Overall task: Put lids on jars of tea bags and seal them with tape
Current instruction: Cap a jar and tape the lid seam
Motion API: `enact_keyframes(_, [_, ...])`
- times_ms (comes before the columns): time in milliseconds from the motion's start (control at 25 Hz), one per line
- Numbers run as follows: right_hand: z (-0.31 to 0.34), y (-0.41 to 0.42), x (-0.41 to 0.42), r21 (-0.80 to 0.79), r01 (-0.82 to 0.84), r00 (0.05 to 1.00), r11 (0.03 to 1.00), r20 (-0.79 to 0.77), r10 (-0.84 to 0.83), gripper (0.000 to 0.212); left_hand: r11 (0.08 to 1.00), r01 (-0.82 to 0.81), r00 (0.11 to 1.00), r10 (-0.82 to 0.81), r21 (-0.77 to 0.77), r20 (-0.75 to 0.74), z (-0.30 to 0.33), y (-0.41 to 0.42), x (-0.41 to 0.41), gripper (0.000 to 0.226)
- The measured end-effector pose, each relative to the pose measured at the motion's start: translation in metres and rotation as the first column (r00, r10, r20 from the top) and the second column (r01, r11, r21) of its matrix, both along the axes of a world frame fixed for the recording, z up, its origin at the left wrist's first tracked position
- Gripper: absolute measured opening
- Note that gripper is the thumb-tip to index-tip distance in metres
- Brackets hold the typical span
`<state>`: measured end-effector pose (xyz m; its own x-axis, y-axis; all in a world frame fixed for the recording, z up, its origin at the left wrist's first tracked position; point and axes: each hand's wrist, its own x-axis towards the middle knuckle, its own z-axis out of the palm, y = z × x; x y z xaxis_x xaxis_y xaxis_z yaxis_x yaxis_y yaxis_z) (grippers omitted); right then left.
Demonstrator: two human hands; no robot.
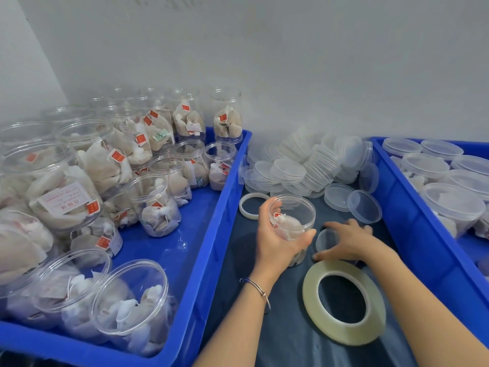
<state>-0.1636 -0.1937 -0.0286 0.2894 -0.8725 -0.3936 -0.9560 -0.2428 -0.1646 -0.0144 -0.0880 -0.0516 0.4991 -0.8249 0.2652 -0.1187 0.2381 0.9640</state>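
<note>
Tape roll (pixel 344 303) lies nearest; left hand (pixel 277 242) grips an open jar (pixel 292 221), right hand (pixel 346 241) spreads over a lid (pixel 324 241) that may slip.

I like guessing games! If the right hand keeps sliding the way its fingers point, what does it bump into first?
Probably the jar held by the left hand. The right hand rests on a clear lid, fingers pointing left toward that jar. Depth is hard to judge, so they might slip just behind it.
</note>
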Motion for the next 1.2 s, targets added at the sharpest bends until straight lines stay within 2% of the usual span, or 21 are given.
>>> enact_keyframes(40, [0.000, 0.004, 0.005, -0.056, -0.017, 1.000, 0.998, 0.022, 0.018, 0.091, 1.000, -0.011, 1.000, 0.011, 0.004, 0.009, -0.001, -0.001, 0.001, 0.079])
enact_keyframes(80, [0.005, 0.005, 0.008, -0.109, 0.021, 0.991, 0.994, 0.132, -0.007, 0.086, 1.000, -0.013, 1.000, 0.013, 0.008, 0.010, 0.000, -0.002, 0.002, 0.079])
enact_keyframes(120, [0.016, 0.006, 0.009, -0.135, 0.092, 0.944, 0.987, 0.327, -0.043, 0.082, 1.000, -0.015, 1.000, 0.015, 0.024, 0.020, 0.001, -0.001, 0.002, 0.078])
enact_keyframes(200, [0.045, 0.011, 0.012, -0.145, 0.117, 0.718, 0.982, 0.696, 0.017, 0.078, 0.998, -0.023, 0.999, 0.021, 0.053, 0.043, -0.001, -0.004, 0.005, 0.079])
enact_keyframes(240, [0.058, 0.015, 0.018, -0.209, 0.026, 0.675, 0.978, 0.725, 0.137, 0.077, 0.997, -0.037, 0.995, 0.032, 0.061, 0.092, 0.001, -0.007, 0.005, 0.079])
enact_keyframes(280, [0.066, 0.022, 0.028, -0.301, -0.092, 0.713, 0.949, 0.646, 0.274, 0.075, 0.996, -0.029, 0.987, 0.016, 0.081, 0.159, 0.001, -0.012, 0.004, 0.077])
enact_keyframes(320, [0.067, 0.027, 0.039, -0.398, -0.203, 0.781, 0.895, 0.486, 0.393, 0.072, 0.996, -0.014, 0.968, -0.010, 0.092, 0.252, 0.002, -0.019, 0.002, 0.070])
enact_keyframes(360, [0.063, 0.034, 0.052, -0.464, -0.279, 0.840, 0.841, 0.307, 0.448, 0.068, 0.986, -0.021, 0.931, -0.041, 0.166, 0.363, 0.009, -0.025, -0.001, 0.057])
enact_keyframes(400, [0.059, 0.039, 0.063, -0.500, -0.304, 0.879, 0.811, 0.181, 0.441, 0.064, 0.983, -0.056, 0.940, -0.007, 0.174, 0.342, 0.016, -0.029, -0.002, 0.045])
enact_keyframes(480, [0.053, 0.042, 0.072, -0.570, -0.287, 0.899, 0.770, 0.119, 0.422, 0.059, 0.964, -0.219, 0.786, 0.082, 0.152, 0.612, 0.022, -0.028, -0.001, 0.043])
enact_keyframes(560, [0.049, 0.041, 0.063, -0.611, -0.311, 0.841, 0.728, 0.179, 0.510, 0.057, 0.971, -0.202, 0.682, 0.046, 0.129, 0.730, 0.012, -0.032, -0.001, 0.052])
enact_keyframes(600, [0.048, 0.041, 0.057, -0.584, -0.331, 0.796, 0.741, 0.249, 0.552, 0.057, 0.976, -0.205, 0.721, 0.099, 0.074, 0.686, 0.012, -0.027, 0.001, 0.062])
enact_keyframes(640, [0.048, 0.040, 0.052, -0.548, -0.345, 0.754, 0.762, 0.321, 0.573, 0.057, 0.984, -0.126, 0.839, 0.037, 0.128, 0.542, 0.012, -0.022, 0.003, 0.075])
enact_keyframes(680, [0.049, 0.040, 0.048, -0.520, -0.367, 0.734, 0.771, 0.348, 0.583, 0.058, 0.987, -0.012, 0.952, -0.038, 0.160, 0.305, 0.007, -0.020, 0.006, 0.087])
enact_keyframes(720, [0.052, 0.037, 0.047, -0.510, -0.399, 0.738, 0.762, 0.315, 0.597, 0.059, 0.985, 0.061, 0.974, -0.093, 0.159, 0.206, 0.001, -0.021, 0.009, 0.093])
enact_keyframes(840, [0.068, 0.028, 0.044, -0.546, -0.423, 0.768, 0.723, 0.207, 0.606, 0.057, 0.989, 0.077, 0.987, -0.093, 0.126, 0.131, 0.005, -0.020, 0.006, 0.088])
enact_keyframes(920, [0.072, 0.027, 0.041, -0.559, -0.397, 0.763, 0.728, 0.240, 0.600, 0.058, 0.990, 0.125, 0.988, -0.131, 0.070, 0.079, 0.007, -0.023, 0.005, 0.084])
enact_keyframes(1000, [0.062, 0.031, 0.041, -0.479, -0.438, 0.749, 0.761, 0.273, 0.603, 0.059, 0.984, 0.151, 0.986, -0.156, 0.094, 0.052, 0.006, -0.023, 0.006, 0.081])
enact_keyframes(1080, [0.058, 0.034, 0.041, -0.422, -0.465, 0.736, 0.778, 0.304, 0.605, 0.058, 0.977, 0.173, 0.982, -0.181, 0.125, 0.053, 0.003, -0.022, 0.009, 0.090])
enact_keyframes(1120, [0.058, 0.035, 0.040, -0.426, -0.471, 0.743, 0.773, 0.281, 0.608, 0.057, 0.976, 0.175, 0.981, -0.184, 0.127, 0.058, 0.000, -0.023, 0.010, 0.093])
enact_keyframes(1200, [0.053, 0.041, 0.050, -0.571, -0.428, 0.825, 0.700, 0.070, 0.561, 0.053, 0.983, 0.140, 0.982, -0.154, 0.122, 0.112, 0.003, -0.022, 0.009, 0.093])
